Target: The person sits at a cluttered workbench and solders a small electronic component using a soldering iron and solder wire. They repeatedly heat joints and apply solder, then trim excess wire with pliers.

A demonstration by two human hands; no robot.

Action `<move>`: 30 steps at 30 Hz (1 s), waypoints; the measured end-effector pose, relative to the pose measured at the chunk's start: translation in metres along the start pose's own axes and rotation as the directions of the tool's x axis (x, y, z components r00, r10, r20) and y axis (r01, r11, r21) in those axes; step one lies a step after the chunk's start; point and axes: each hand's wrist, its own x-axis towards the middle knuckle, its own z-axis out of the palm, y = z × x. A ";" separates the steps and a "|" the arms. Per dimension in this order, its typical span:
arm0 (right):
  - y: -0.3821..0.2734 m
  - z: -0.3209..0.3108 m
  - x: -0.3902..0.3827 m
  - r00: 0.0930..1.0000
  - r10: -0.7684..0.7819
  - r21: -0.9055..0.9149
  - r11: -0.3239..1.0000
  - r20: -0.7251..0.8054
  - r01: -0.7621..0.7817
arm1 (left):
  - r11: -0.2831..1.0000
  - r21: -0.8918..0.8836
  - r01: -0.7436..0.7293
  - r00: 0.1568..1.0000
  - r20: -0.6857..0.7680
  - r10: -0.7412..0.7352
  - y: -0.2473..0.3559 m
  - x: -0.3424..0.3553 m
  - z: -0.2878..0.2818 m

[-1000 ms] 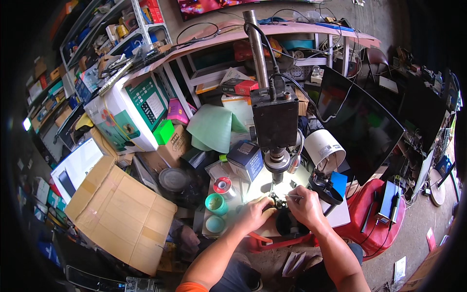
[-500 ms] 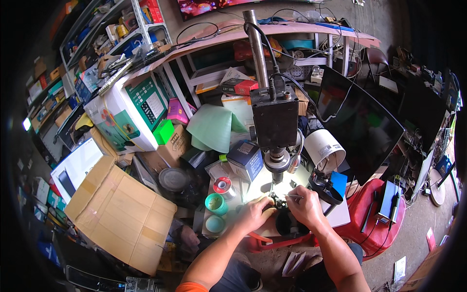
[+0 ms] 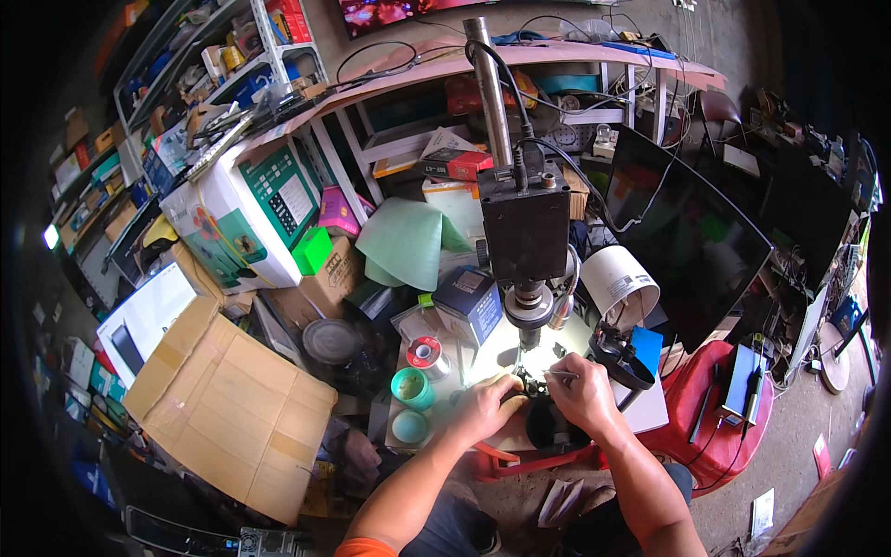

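While a small dark part (image 3: 532, 382) sits brightly lit between the curled left hand (image 3: 483, 408), whose grip I cannot tell, and the right hand (image 3: 585, 395) pinching a thin tool (image 3: 561, 374), fine work under the microscope camera (image 3: 527, 232) seems in hand, calling next for steady precision.
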 end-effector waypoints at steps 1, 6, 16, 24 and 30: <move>0.000 0.000 0.000 1.000 0.000 -0.001 1.000 0.002 0.000 | 1.000 -0.002 -0.007 1.000 -0.001 0.007 0.000 0.000 0.000; 0.000 0.000 0.000 1.000 0.001 -0.004 1.000 0.001 -0.001 | 1.000 0.002 -0.024 1.000 -0.001 0.024 0.001 0.000 -0.001; -0.001 0.000 0.001 1.000 -0.003 0.001 1.000 -0.008 0.003 | 1.000 -0.001 -0.021 1.000 -0.012 0.021 0.002 0.000 -0.001; 0.004 0.002 0.001 0.999 -0.029 -0.046 0.999 -0.025 0.028 | 1.000 0.000 -0.028 1.000 -0.015 0.028 0.000 0.000 0.001; -0.004 -0.001 0.001 1.000 0.004 0.003 1.000 0.000 -0.004 | 1.000 0.001 -0.007 1.000 -0.008 0.007 0.000 0.000 0.001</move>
